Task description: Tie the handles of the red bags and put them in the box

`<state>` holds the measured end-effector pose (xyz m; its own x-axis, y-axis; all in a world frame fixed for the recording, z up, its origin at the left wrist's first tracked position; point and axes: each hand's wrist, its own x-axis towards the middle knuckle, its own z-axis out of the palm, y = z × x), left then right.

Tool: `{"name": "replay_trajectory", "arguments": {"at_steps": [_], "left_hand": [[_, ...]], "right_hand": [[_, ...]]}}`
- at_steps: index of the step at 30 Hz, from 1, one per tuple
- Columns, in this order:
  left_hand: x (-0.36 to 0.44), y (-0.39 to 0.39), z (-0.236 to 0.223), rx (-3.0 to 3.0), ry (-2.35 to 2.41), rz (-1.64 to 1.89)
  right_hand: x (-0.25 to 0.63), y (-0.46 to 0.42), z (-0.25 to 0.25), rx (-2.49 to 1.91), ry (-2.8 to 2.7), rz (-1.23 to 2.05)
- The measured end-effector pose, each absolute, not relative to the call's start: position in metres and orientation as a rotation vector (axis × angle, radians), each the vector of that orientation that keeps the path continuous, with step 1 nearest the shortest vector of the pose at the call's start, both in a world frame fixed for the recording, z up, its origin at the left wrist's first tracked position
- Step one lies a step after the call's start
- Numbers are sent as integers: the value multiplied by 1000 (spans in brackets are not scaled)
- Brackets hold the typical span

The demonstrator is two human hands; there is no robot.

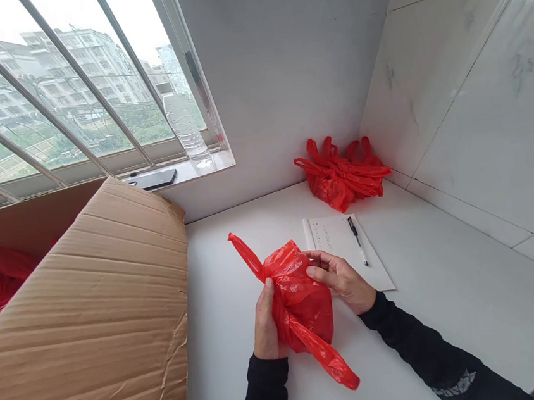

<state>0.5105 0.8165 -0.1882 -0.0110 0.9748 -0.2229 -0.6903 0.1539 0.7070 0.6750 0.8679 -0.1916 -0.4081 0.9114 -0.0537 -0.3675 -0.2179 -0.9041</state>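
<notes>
A red plastic bag (pixel 306 298) is held up over the white table, its two handles sticking out to the upper left and lower right. My left hand (pixel 264 321) grips its left side, thumb on top and the other fingers hidden behind it. My right hand (pixel 339 278) pinches the bag's upper right edge between thumb and fingers. Just behind the right hand lies an open notebook (pixel 374 268) with rows of small marks, and a black pen (pixel 358 241) rests on it.
A pile of red plastic bags (pixel 343 176) lies in the far corner by the walls. At the left stands a large cardboard box (pixel 101 306) with red bags (pixel 1 276) inside. The windowsill holds a clear plastic bottle (pixel 188 132) and a dark phone (pixel 155 179).
</notes>
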Motion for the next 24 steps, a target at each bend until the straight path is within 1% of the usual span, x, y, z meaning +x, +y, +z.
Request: {"name": "replay_trajectory", "arguments": {"at_steps": [7, 12, 24], "left_hand": [[509, 820, -194, 504, 740, 1404], [509, 818, -197, 540, 862, 1432], [508, 822, -204, 482, 901, 1462]], "right_hand": [[676, 868, -196, -812, -1173, 1677], [674, 867, -197, -837, -1199, 1603], [673, 870, -198, -862, -1140, 1594]]}}
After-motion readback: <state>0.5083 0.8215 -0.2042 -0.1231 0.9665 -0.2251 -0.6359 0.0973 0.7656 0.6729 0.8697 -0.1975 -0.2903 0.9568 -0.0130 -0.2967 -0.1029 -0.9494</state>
